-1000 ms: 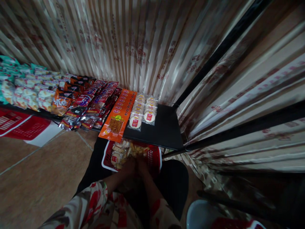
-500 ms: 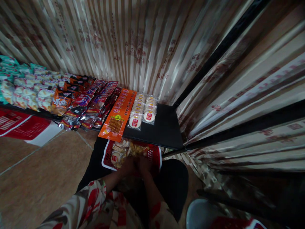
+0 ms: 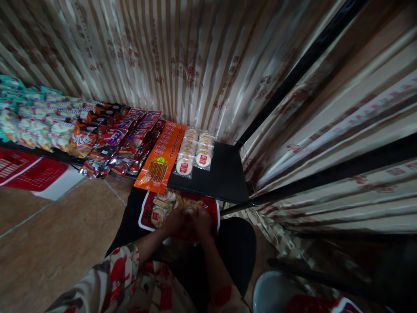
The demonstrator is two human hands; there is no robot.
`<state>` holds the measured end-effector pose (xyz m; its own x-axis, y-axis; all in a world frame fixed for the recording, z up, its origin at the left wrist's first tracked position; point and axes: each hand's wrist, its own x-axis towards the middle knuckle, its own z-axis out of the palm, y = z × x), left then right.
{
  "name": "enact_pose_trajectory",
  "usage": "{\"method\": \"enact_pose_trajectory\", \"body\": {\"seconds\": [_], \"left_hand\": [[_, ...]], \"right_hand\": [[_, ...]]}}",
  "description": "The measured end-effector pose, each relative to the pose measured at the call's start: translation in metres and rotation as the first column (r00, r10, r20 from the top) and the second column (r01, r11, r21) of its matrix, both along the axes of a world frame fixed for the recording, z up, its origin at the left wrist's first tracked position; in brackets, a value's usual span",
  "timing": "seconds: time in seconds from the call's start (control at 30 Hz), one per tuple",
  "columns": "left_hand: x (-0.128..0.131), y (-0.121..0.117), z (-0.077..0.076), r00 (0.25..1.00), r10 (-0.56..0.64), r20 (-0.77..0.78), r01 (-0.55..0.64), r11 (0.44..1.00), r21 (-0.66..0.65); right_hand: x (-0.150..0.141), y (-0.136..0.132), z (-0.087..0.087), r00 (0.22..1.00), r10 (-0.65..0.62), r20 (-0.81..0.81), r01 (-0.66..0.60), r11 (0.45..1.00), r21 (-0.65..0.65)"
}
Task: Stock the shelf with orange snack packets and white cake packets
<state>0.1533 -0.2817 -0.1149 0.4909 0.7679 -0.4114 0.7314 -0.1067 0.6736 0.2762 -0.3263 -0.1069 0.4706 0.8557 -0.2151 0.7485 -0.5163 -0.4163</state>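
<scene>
Both hands are close together over a red basket with a white rim (image 3: 142, 221) that rests on my lap. My left hand (image 3: 175, 220) and my right hand (image 3: 202, 221) have their fingers curled inward around a small pale thing (image 3: 189, 211), too dark to name. Clear-wrapped round crackers (image 3: 157, 215) lie in the basket's left part, beside my left hand. Yellowish packets (image 3: 185, 202) lie behind the hands. On the black shelf (image 3: 226, 174) just beyond, two rows of wrapped round crackers (image 3: 184, 165) overlap one another, next to an orange snack-stick packet (image 3: 159, 161).
Dark red packets (image 3: 130, 143), orange-black packets (image 3: 83, 138), white packets (image 3: 61, 132) and green packets (image 3: 13, 89) line the shelf leftward. Another red basket (image 3: 52, 176) stands below left. A patterned curtain (image 3: 189, 56) and black poles (image 3: 293, 89) bound the shelf. A pale stool-like thing (image 3: 270, 289) is lower right.
My hands have risen slightly from deeper in the basket toward its middle. A small pale thing now shows between them. The shelf goods stay as they were.
</scene>
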Motion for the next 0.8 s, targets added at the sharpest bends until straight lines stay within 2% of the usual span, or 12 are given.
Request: {"method": "enact_pose_trajectory", "body": {"seconds": [0.13,0.3,0.5,0.67,0.8], "left_hand": [[-0.002,0.001,0.0,0.994,0.05,0.095,-0.051,0.999,0.005],[-0.005,0.004,-0.001,0.989,0.038,0.141,-0.043,0.998,0.036],[-0.005,0.003,0.006,0.969,0.079,0.234,-0.089,0.995,0.033],[0.001,0.003,0.019,0.937,0.134,0.322,-0.143,0.99,0.007],[0.007,0.006,0.034,0.925,0.166,0.342,-0.173,0.985,-0.011]], "right_hand": [[0.003,0.001,-0.001,1.0,-0.002,0.002,0.002,1.0,0.02],[0.009,0.004,0.004,1.0,0.014,-0.025,-0.012,0.997,0.075],[0.02,0.004,0.022,0.979,0.049,-0.2,0.011,0.958,0.287],[0.025,0.0,0.033,0.923,0.01,-0.384,0.168,0.888,0.429],[0.025,-0.002,0.033,0.829,-0.025,-0.559,0.344,0.81,0.474]]}}
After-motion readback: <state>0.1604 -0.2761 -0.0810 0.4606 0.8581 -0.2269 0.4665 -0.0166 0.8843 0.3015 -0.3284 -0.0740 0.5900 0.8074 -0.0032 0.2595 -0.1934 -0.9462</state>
